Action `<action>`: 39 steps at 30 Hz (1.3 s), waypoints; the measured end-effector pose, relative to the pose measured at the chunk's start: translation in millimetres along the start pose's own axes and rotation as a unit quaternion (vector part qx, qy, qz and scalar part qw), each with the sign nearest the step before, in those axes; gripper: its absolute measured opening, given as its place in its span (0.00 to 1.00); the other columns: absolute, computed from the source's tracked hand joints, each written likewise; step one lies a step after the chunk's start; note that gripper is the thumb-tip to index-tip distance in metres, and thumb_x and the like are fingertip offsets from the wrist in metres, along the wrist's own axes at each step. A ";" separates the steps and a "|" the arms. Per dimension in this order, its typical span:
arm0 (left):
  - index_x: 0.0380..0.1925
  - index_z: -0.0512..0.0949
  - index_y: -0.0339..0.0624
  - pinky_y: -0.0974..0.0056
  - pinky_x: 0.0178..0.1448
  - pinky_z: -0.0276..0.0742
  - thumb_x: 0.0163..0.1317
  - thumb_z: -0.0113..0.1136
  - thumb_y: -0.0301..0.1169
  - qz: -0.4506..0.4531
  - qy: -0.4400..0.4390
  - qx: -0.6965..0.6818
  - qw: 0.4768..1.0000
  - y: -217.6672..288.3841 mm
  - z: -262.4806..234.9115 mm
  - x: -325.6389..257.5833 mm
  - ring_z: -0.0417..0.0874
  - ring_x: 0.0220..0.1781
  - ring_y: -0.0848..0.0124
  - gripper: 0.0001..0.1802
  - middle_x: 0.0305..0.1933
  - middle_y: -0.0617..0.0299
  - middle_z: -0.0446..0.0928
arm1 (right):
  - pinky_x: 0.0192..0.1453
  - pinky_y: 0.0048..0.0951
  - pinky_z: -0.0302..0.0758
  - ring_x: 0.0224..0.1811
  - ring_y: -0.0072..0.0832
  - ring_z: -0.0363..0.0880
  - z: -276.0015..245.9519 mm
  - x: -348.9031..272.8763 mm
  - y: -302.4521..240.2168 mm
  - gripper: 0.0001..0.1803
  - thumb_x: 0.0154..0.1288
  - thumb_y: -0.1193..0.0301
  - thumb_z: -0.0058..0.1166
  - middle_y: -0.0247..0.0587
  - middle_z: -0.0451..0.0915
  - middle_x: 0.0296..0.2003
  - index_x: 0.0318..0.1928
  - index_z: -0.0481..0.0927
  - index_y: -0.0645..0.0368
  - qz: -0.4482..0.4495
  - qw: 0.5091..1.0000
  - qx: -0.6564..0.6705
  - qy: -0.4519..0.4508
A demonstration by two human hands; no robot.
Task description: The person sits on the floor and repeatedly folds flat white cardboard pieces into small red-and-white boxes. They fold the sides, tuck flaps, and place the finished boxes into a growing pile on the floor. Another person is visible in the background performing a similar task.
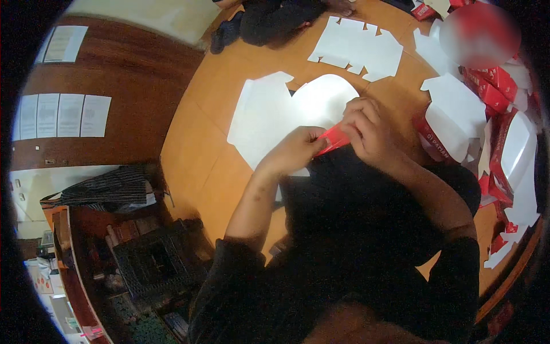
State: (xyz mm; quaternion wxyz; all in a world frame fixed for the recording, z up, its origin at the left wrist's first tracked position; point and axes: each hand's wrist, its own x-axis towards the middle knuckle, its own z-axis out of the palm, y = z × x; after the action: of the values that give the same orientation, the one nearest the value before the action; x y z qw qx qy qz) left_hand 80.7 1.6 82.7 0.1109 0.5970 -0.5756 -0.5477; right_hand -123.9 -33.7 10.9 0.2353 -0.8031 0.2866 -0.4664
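Note:
In front of my body, both hands pinch a small red cardboard piece [333,140]. My left hand [293,150] is closed on its left end, thumb on top. My right hand [368,131] has its fingers bent round the right end. Just beyond lies a flat white cardboard blank [260,112] with cut, angled edges. A white panel with a rounded top [326,92] shows behind my fingers. Whether the red piece belongs to that panel is hidden by my hands.
Farther off, a notched white blank [358,49] lies on the orange-brown floor [197,123]. Red and white cartons [455,112] pile up at the right. A person in dark clothes [278,23] sits at the top. Dark furniture [157,258] and a striped cloth [114,192] are at left.

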 end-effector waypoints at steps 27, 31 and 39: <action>0.51 0.77 0.42 0.76 0.26 0.61 0.69 0.58 0.27 0.242 0.245 -0.047 0.938 -10.2 -19.6 2.9 0.65 0.23 0.84 0.11 0.23 0.72 0.70 | 0.42 0.34 0.75 0.35 0.29 0.78 -34.4 12.7 12.6 0.13 0.71 0.64 0.53 0.43 0.81 0.32 0.44 0.80 0.62 0.238 0.935 0.148 -0.217; 0.37 0.77 0.40 0.72 0.27 0.64 0.65 0.63 0.27 0.225 0.249 0.129 0.933 5.8 -10.2 -5.7 0.68 0.23 0.79 0.05 0.22 0.68 0.70 | 0.44 0.40 0.76 0.37 0.42 0.83 -42.3 17.5 -6.5 0.15 0.68 0.62 0.55 0.52 0.83 0.36 0.44 0.82 0.61 0.237 0.927 0.096 -0.274; 0.34 0.75 0.40 0.61 0.32 0.76 0.65 0.63 0.29 0.188 0.414 0.156 0.877 4.5 21.1 4.6 0.83 0.25 0.60 0.07 0.25 0.52 0.79 | 0.48 0.43 0.76 0.41 0.48 0.82 -39.6 9.1 -1.0 0.14 0.67 0.64 0.54 0.55 0.83 0.37 0.44 0.82 0.63 0.166 0.965 0.052 -0.194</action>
State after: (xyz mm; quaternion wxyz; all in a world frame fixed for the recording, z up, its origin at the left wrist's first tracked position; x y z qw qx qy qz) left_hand 60.5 7.0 75.8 0.3456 0.6595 -0.6563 -0.1221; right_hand -154.9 -43.5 35.2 0.4020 -0.8061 0.3403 -0.2698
